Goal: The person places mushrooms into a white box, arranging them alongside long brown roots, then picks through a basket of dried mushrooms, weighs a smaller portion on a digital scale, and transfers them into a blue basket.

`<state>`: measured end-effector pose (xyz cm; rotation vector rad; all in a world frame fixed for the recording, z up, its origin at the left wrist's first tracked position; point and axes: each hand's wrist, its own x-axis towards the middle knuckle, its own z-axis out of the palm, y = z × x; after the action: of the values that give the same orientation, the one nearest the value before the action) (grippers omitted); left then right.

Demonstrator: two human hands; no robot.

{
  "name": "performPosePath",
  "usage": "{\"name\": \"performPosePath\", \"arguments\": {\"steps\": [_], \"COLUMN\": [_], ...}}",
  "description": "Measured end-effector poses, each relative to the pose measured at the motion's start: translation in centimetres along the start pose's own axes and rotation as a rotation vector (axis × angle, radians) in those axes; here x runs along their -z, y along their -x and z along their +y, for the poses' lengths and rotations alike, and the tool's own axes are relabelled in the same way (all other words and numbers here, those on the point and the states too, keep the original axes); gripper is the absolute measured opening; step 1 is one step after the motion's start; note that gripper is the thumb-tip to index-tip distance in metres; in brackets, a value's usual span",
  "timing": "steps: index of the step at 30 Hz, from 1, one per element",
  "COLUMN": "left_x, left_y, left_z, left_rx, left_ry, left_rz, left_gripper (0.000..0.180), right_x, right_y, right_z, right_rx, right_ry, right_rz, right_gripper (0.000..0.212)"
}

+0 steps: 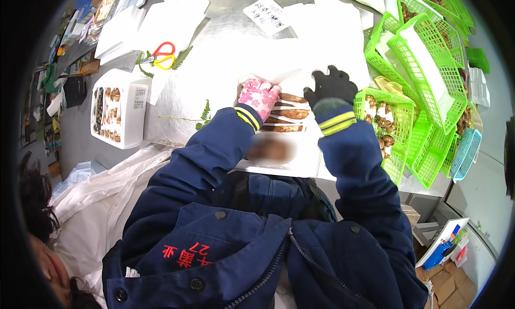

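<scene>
In front of me a white foam box [303, 168] holds a row of long brown mushrooms [288, 114] with white strips between them. Over the box's left side rests my left hand [259, 96] in a pink floral glove, its fingers curled together; what lies under them is hidden. My right hand [331, 89], in a black glove, is raised by the box's right edge with fingers apart and nothing in it. A brown patch at the box's near end is blurred. Close to my right hand stands a green basket [399, 134] with banded bundles of brown mushrooms [384, 117].
Further green baskets [424, 67] crowd the right side, beside a blue basket [465, 154]. Left on the metal table are red-and-yellow scissors [163, 56], fern sprigs [205, 113] and a filled white box [122, 108]. A handwritten card [266, 16] lies ahead. A person in white [107, 193] is at my left.
</scene>
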<state>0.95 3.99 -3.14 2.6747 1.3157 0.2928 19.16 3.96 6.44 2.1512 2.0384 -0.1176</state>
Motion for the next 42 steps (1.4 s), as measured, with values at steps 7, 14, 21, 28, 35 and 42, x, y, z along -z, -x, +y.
{"name": "performPosePath", "arguments": {"steps": [7,14,21,28,35,42], "left_x": [-0.2,2.6,1.5,2.5,0.8,-0.1], "left_y": [0.0,0.6,1.2,1.4,0.3,-0.2], "left_z": [1.1,1.4,0.8,0.9,-0.2,-1.5], "left_rx": [0.099,0.156,0.214,0.237,0.15,0.214], "left_ry": [-0.089,-0.11,-0.224,-0.148,0.06,0.427], "left_rz": [-0.016,-0.164,-0.187,-0.255,-0.146,-0.102], "left_gripper": [0.034,0.036,0.049,0.051,0.027,0.017], "right_x": [-4.5,-8.1,-9.5,-11.1,-11.1,-6.5], "right_y": [-2.9,-0.3,-0.2,0.2,0.3,3.9], "right_z": [-4.1,-3.9,-3.7,-4.8,-3.7,-1.3], "right_rx": [0.294,0.364,0.332,0.338,0.352,0.45], "right_ry": [-0.491,-0.088,-0.118,-0.25,-0.282,-0.576], "right_rz": [-0.15,0.06,-0.008,0.221,0.165,0.254], "right_gripper": [0.031,0.029,0.014,0.01,0.011,0.028]}}
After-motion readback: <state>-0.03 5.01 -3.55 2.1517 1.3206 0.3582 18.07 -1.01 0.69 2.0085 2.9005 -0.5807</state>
